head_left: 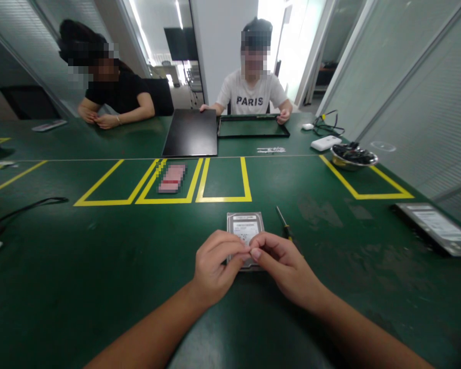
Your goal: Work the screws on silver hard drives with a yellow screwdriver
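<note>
A silver hard drive (pixel 245 225) with a white label lies flat on the green table (pixel 100 266) in front of me. My left hand (pixel 215 264) and my right hand (pixel 282 266) meet over its near end, fingers curled and fingertips pinched together at the drive's surface. What the fingertips pinch is too small to make out. A small screwdriver (pixel 283 221) with a yellow and black handle lies just right of the drive, close to my right hand.
Yellow tape outlines (pixel 223 199) mark boxes beyond the drive. A metal bowl (pixel 352 156), a white box (pixel 326 143), another drive (pixel 434 225) at right. A dark panel (pixel 192 133) and frame (pixel 252 126) lie before a seated person; another person sits far left. A cable (pixel 26 207) runs at left.
</note>
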A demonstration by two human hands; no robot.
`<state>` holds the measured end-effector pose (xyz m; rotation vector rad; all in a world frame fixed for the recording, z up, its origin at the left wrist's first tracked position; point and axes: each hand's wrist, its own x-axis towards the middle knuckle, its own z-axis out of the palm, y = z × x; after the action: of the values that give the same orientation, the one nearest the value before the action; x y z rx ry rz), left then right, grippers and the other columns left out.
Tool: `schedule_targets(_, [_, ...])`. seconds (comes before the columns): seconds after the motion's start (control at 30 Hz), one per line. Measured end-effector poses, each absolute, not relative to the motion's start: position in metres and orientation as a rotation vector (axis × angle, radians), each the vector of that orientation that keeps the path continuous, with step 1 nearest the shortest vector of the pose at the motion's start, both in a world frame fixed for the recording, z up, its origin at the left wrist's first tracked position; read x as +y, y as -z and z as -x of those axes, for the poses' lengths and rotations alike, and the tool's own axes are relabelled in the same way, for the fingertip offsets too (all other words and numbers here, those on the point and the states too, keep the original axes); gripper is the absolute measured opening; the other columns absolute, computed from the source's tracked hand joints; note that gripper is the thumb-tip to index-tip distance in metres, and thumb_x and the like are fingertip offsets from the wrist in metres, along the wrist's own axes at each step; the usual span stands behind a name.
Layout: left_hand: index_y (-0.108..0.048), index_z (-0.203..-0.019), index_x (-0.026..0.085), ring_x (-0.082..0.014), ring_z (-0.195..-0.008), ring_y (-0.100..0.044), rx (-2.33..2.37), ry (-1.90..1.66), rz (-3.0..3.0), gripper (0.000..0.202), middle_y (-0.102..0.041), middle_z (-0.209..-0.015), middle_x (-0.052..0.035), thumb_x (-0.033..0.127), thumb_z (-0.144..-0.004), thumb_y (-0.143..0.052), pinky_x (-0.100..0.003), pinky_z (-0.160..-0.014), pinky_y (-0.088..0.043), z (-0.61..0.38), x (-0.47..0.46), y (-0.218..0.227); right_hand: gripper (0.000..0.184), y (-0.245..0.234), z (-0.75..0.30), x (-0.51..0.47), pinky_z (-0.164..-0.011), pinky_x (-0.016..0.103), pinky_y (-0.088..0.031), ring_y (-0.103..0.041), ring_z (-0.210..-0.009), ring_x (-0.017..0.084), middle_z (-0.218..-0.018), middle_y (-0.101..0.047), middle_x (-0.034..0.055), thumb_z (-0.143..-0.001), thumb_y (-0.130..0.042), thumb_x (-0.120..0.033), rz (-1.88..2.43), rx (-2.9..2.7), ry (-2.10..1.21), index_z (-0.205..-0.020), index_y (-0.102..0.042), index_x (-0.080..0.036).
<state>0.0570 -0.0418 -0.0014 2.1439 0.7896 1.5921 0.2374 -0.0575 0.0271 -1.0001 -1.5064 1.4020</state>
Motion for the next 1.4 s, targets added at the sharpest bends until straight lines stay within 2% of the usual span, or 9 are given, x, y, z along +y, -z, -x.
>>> schedule_targets(0.27, [-0.070, -0.094, 0.017, -0.0148, -0.077, -0.063, 0.746, -1.524, -2.163, 0.016, -0.071, -0.082, -0.0026, 0.006, -0.082, -0.071, -0.031, -0.075, -0.050, -0.056, -0.040, -0.002, 0.024, -0.026, -0.238, -0.057, -0.070, 0.030, -0.041, -0.051, -0.074, 0.015, -0.077, -0.056, -0.0002, -0.092, -0.060, -0.039, 1.024, -1.527, -1.389, -0.083, -0.061, -0.017])
schedule_targets(0.43, [-0.069, -0.091, 0.017, -0.0150, -0.079, -0.062, 0.805, -1.513, -2.144, 0.011, -0.070, -0.081, -0.0025, 0.008, -0.083, -0.070, -0.030, -0.075, -0.049, -0.056, -0.041, -0.003, 0.019, -0.028, -0.238, -0.058, -0.067, 0.029, -0.043, -0.053, -0.072, 0.015, -0.077, -0.058, 0.0005, -0.093, -0.057, -0.034, 1.078, -1.600, -1.256, -0.085, -0.061, -0.017])
schedule_targets(0.53, [-0.067, -0.089, 0.017, -0.0144, -0.077, -0.060, 0.917, -1.502, -2.038, 0.008, -0.067, -0.081, -0.0017, 0.011, -0.085, -0.068, -0.028, -0.072, -0.047, -0.055, -0.041, -0.001, 0.014, -0.027, -0.240, -0.056, -0.066, 0.029, -0.044, -0.055, -0.072, 0.015, -0.079, -0.060, 0.0017, -0.093, -0.055, -0.027, 1.126, -1.740, -1.006, -0.086, -0.062, -0.018])
schedule_targets(0.7, [-0.066, -0.086, 0.018, -0.0136, -0.073, -0.056, 1.097, -1.435, -1.787, 0.002, -0.062, -0.079, -0.0004, 0.018, -0.087, -0.064, -0.026, -0.068, -0.045, -0.053, -0.041, 0.007, 0.017, -0.023, -0.244, -0.053, -0.089, 0.041, -0.046, -0.059, -0.099, 0.025, -0.104, -0.068, 0.0105, -0.092, -0.055, -0.022, 1.117, -2.192, -0.291, -0.102, -0.067, -0.015])
schedule_targets(0.77, [-0.066, -0.084, 0.018, -0.0124, -0.069, -0.055, 1.132, -1.408, -1.679, 0.005, -0.061, -0.076, 0.0007, 0.020, -0.088, -0.064, -0.024, -0.065, -0.044, -0.053, -0.040, 0.009, 0.021, -0.024, -0.246, -0.053, -0.091, 0.044, -0.046, -0.059, -0.105, 0.027, -0.110, -0.068, 0.0118, -0.092, -0.055, -0.023, 1.071, -2.366, -0.165, -0.107, -0.067, -0.014])
schedule_targets(0.93, [-0.064, -0.079, 0.016, -0.0095, -0.063, -0.053, 1.112, -1.386, -1.425, 0.008, -0.061, -0.070, 0.0025, 0.022, -0.085, -0.067, -0.020, -0.060, -0.043, -0.055, -0.036, 0.013, 0.043, -0.030, -0.246, -0.052, -0.095, 0.046, -0.045, -0.056, -0.118, 0.030, -0.121, -0.067, 0.0120, -0.085, -0.069, -0.035, 1.064, -2.634, -0.207, -0.122, -0.062, -0.013])
schedule_targets(1.1, [-0.064, -0.078, 0.016, -0.0084, -0.062, -0.054, 1.048, -1.344, -1.229, 0.011, -0.062, -0.067, 0.0026, 0.024, -0.083, -0.069, -0.018, -0.060, -0.043, -0.058, -0.034, 0.016, 0.053, -0.030, -0.247, -0.050, -0.102, 0.047, -0.043, -0.055, -0.122, 0.030, -0.129, -0.064, 0.0119, -0.078, -0.076, -0.044, 1.073, -2.741, -0.278, -0.120, -0.064, -0.013])
schedule_targets(1.23, [-0.064, -0.077, 0.014, -0.0082, -0.058, -0.053, 1.001, -1.268, -1.188, 0.012, -0.063, -0.065, 0.0016, 0.024, -0.083, -0.068, -0.017, -0.055, -0.041, -0.061, -0.037, 0.015, 0.057, -0.026, -0.248, -0.047, -0.104, 0.046, -0.043, -0.054, -0.124, 0.031, -0.134, -0.062, 0.0149, -0.078, -0.077, -0.036, 1.063, -2.748, -0.250, -0.127, -0.061, -0.010])
schedule_targets(1.4, [-0.062, -0.077, 0.015, -0.0063, -0.050, -0.047, 0.973, -1.201, -1.172, 0.013, -0.059, -0.061, 0.0035, 0.025, -0.082, -0.069, -0.017, -0.049, -0.039, -0.063, -0.040, 0.012, 0.050, -0.022, -0.249, -0.043, -0.104, 0.044, -0.046, -0.058, -0.120, 0.030, -0.129, -0.064, 0.0162, -0.080, -0.073, -0.027, 1.037, -2.745, -0.252, -0.125, -0.063, -0.008])
